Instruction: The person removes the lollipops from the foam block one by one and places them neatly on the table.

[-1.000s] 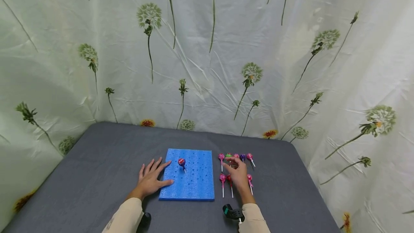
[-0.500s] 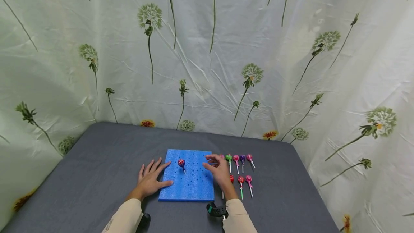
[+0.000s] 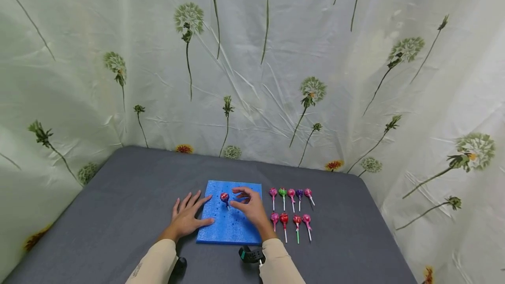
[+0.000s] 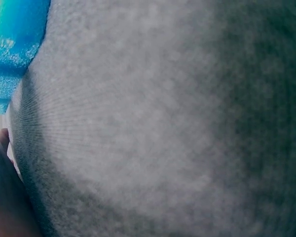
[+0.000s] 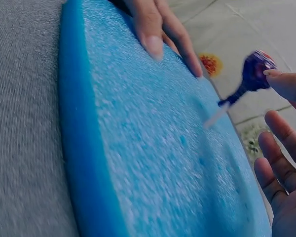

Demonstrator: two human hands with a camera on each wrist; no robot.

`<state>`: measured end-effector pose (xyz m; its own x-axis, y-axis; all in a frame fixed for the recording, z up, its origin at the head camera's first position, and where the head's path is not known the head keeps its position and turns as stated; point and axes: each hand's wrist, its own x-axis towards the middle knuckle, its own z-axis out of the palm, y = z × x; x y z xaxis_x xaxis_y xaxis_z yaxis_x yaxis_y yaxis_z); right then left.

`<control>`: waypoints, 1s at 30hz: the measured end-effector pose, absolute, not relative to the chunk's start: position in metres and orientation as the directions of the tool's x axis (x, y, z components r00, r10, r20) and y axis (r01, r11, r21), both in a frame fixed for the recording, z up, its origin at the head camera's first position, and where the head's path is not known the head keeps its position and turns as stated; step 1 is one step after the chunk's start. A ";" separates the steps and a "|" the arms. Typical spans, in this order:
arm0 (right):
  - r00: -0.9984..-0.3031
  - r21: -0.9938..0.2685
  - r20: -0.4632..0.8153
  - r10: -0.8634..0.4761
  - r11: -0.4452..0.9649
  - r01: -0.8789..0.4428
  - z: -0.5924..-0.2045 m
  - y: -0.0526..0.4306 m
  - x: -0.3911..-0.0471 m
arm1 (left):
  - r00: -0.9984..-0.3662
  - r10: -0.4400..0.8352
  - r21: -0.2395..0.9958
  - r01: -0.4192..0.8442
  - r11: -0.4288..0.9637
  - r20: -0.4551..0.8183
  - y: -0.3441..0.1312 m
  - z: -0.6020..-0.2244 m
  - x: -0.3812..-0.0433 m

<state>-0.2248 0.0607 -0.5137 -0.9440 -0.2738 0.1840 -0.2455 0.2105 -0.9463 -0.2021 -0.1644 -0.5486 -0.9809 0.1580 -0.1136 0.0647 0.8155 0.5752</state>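
A blue foam board (image 3: 217, 233) dotted with small holes lies on the grey table. One lollipop (image 3: 224, 197) in a red and dark blue wrapper stands in it, stick down and slightly tilted. My left hand (image 3: 185, 220) rests with spread fingers at the board's left edge, thumb and fingertips reaching onto it. Over the board, just right of the lollipop, is my right hand (image 3: 252, 207), thumb and fingers parted around a gap. In the right wrist view, its thumb tip overlaps the lollipop's wrapped head (image 5: 256, 71), while the other fingers are loosely bent and hold nothing.
To the right of the board, several wrapped lollipops lie in two rows, among them a green one (image 3: 282, 192), a purple one (image 3: 299, 193) and a red one (image 3: 284, 218). A pale curtain (image 3: 252, 78) with printed flowers hangs behind the table (image 3: 339, 231).
My right hand has moved left, from above the rows of lollipops, across the board to beside the standing lollipop. The left hand keeps its place on the board. The head view has shifted slightly.
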 end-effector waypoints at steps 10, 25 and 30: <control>-0.946 -0.929 0.162 -0.283 0.280 -0.243 -0.521 0.047 -0.230 | -0.981 0.155 0.573 0.062 0.817 -0.116 -0.166 -0.550 -0.204; -0.956 -0.938 0.146 -0.253 0.272 -0.215 -0.521 0.043 -0.229 | -0.980 0.158 0.577 0.057 0.815 -0.125 -0.163 -0.550 -0.205; -0.957 -0.934 0.143 -0.252 0.285 -0.215 -0.519 0.043 -0.225 | -0.982 0.157 0.575 0.067 0.815 -0.107 -0.163 -0.550 -0.204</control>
<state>-0.2254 0.0427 -0.5191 -0.9570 -0.2524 0.1428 -0.2145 0.2848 -0.9343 -0.2037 -0.1631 -0.5498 -0.9818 0.1568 -0.1072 0.0675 0.8154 0.5749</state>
